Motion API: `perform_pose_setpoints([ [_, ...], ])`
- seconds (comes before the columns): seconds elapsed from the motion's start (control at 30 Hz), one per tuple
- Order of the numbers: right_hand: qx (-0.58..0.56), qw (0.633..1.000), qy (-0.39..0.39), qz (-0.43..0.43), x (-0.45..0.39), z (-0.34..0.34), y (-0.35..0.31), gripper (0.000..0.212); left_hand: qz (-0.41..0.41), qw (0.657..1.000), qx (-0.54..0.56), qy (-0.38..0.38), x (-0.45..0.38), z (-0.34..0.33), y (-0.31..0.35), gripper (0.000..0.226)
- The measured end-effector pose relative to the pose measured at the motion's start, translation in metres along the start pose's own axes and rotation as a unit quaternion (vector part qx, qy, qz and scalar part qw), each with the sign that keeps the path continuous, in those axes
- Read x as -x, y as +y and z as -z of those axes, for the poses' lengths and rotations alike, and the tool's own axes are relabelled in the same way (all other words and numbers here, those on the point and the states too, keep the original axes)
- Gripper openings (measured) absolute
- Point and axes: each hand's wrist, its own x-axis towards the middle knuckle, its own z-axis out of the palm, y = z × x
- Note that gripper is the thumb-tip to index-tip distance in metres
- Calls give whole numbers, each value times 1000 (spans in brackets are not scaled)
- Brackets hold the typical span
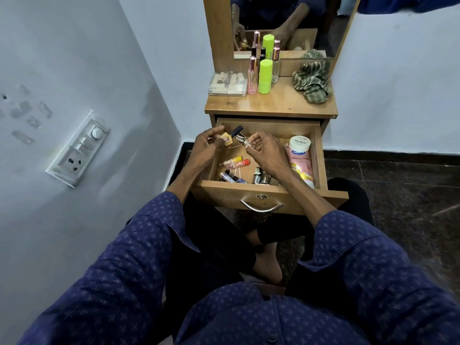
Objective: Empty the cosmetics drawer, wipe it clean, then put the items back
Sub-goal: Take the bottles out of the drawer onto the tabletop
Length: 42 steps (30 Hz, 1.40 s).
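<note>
The wooden drawer (319, 155) stands pulled open below the dresser top. Over its back left part my left hand (202, 148) pinches a small yellow bottle (53, 141) with a dark cap. Beside it my right hand (265, 151) grips a small clear glass bottle (240, 138). Inside lie a pink lotion tube (300, 163), a white jar (299, 143) at its top, small lip balm tubes (236, 162) and several little bottles (260, 178) near the front wall. My right forearm covers part of the drawer floor.
On the dresser top (271, 102) stand a clear box of items (227, 83), a pink perfume bottle (252, 75), a neon green bottle (265, 75), a clear bottle (275, 69) and a crumpled green striped cloth (313, 80). A mirror (286, 23) rises behind. A switchboard (78, 148) is on the left wall.
</note>
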Motion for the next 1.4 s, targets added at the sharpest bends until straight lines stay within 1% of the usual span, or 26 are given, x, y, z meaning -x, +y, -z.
perform_pose_setpoints([
  [0.1,-14,1000,1,-1,-1,1,-1,20,-15,998,-58,-33,1,-2,-2,46],
  [0.17,-30,1000,1,2,0,3,-1,22,-9,994,-96,-46,3,-4,0,48],
  [0.23,-39,999,-7,13,1,5,-2,24,-15,989,-135,-57,9,-8,4,44],
  [0.3,-46,999,-9,20,1,6,-6,24,-44,985,-162,-43,10,-11,8,35],
  [0.4,-93,996,1,11,-7,9,-13,24,-97,980,-171,23,6,-9,19,23],
  [0.53,-119,992,26,26,-33,21,-35,25,-159,963,-160,145,-17,3,41,20],
  [0.6,-114,991,47,50,-54,25,-51,26,-163,952,-178,188,-39,11,49,25],
  [0.67,-90,991,65,74,-77,25,-65,26,-142,946,-204,209,-61,17,54,30],
  [0.73,-80,991,77,73,-101,19,-76,26,-124,941,-232,215,-79,20,60,29],
  [0.83,-89,992,86,18,-127,8,-81,26,-118,933,-264,214,-89,18,63,25],
  [0.9,-87,993,81,-17,-138,1,-80,27,-106,934,-266,213,-94,15,60,24],
  [0.93,-81,993,78,-21,-141,-3,-79,27,-98,935,-262,216,-95,13,59,25],
  [1.03,-67,994,83,-11,-145,-10,-77,28,-87,936,-251,229,-99,10,56,26],
  [1.2,-57,992,114,7,-142,-15,-76,30,-92,942,-233,225,-97,8,56,28],
  [1.4,-28,991,128,24,-127,-8,-74,31,-114,953,-201,197,-86,10,49,43],
])
